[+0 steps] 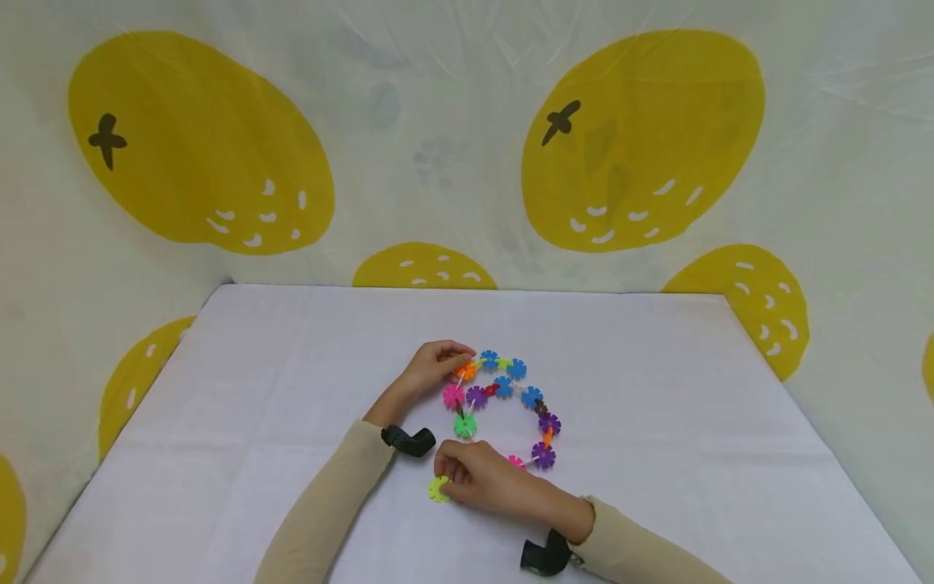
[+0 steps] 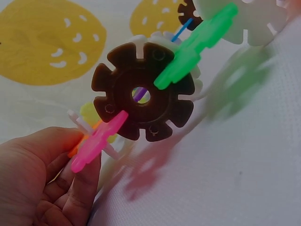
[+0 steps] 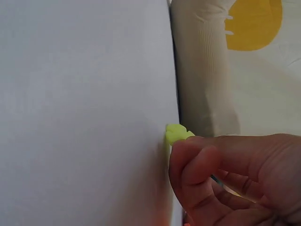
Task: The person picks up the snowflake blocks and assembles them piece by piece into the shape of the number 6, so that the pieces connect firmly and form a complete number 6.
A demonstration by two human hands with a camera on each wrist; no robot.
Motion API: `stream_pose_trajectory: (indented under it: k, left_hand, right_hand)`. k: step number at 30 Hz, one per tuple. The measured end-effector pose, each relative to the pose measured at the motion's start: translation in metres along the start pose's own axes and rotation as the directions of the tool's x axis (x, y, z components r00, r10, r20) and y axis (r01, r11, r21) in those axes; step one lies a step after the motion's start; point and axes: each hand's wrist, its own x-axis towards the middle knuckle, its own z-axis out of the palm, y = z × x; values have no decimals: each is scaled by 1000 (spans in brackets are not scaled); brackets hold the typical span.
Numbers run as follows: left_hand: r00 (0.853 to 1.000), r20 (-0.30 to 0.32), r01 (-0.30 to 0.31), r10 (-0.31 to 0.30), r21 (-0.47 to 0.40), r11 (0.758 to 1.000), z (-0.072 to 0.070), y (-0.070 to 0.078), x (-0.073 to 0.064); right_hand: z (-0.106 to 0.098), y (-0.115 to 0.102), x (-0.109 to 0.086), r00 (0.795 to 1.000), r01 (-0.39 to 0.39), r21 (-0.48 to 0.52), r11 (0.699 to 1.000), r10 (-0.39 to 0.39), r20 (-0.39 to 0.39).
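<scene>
A curving chain of notched plastic snowflake discs, joined slot to slot, lies on the table in the head view. My left hand (image 1: 430, 369) pinches the chain at its orange disc (image 1: 467, 372), at the upper left of the curve. Close below that hand come a pink disc (image 1: 453, 396) and a green disc (image 1: 464, 426). The left wrist view shows a brown disc (image 2: 113, 75) linking the pink and green ones. Lower down, my right hand (image 1: 485, 480) pinches a single yellow-green disc (image 3: 176, 133) between thumb and fingers, covering part of the chain behind it.
Blue discs (image 1: 517, 369) form the chain's far end, and purple discs (image 1: 543, 456) its right side. A white cloth covers the table (image 1: 219, 389). Behind it hangs a pale curtain (image 1: 430, 122) printed with yellow fruit. Black camera mounts (image 1: 409, 441) sit on both wrists.
</scene>
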Motion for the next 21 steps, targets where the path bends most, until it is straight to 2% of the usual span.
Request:
stream_pose_trajectory:
  k: [5, 9, 15, 21]
  left_hand:
    - [1000, 3, -1, 1, -5, 1000, 0, 2, -2]
    - [1000, -2, -11, 11, 8, 1000, 0, 2, -2]
    - [1000, -1, -11, 11, 29, 1000, -1, 2, -1]
    - [1000, 0, -3, 3, 26, 1000, -1, 3, -2]
  right_hand:
    - [-10, -3, -3, 1000, -15, 62, 998, 16, -9]
    - [-24, -1, -4, 996, 27, 69, 997, -20, -90]
    - [-49, 6, -6, 970, 59, 52, 997, -45, -238]
    - [-68, 15, -9, 947, 54, 38, 998, -39, -318]
